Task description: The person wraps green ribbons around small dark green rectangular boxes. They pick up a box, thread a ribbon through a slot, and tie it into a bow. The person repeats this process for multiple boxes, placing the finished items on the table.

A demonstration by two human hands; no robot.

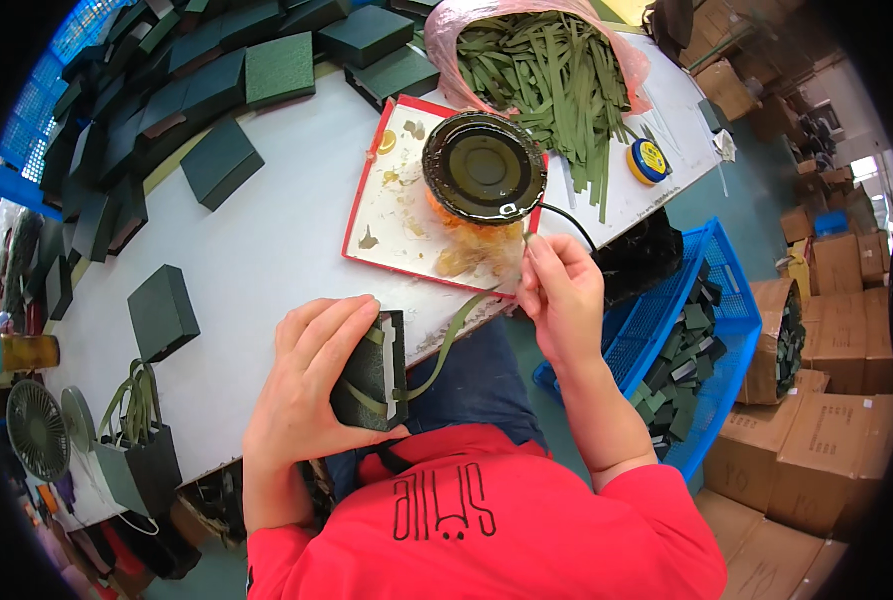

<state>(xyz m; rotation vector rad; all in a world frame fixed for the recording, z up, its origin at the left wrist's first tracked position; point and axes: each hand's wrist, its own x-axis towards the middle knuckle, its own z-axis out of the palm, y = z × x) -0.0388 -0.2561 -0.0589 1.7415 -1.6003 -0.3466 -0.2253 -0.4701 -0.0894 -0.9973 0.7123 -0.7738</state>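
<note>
My left hand (307, 365) grips a small dark green box (365, 378) at the table's near edge, thumb below and fingers over its top. A strip of green ribbon (451, 342) runs out from the box's open side and curves up toward my right hand (569, 292). Thumb and forefinger of that hand are pinched together, with a small green ribbon tip showing above them. Just beyond the fingers is a round black pot (485, 168) holding a brownish liquid, probably glue. It stands on a smeared white board with a red rim (362, 215).
Dark green boxes (282, 72) are piled at the far left. A pink plastic bag (449, 62) spills green ribbon strips (567, 95) at the back. A yellow-and-blue tin (649, 160) sits at right. Blue crates (737, 310) and cartons (827, 450) stand right of the table; a fan (39, 428) is left.
</note>
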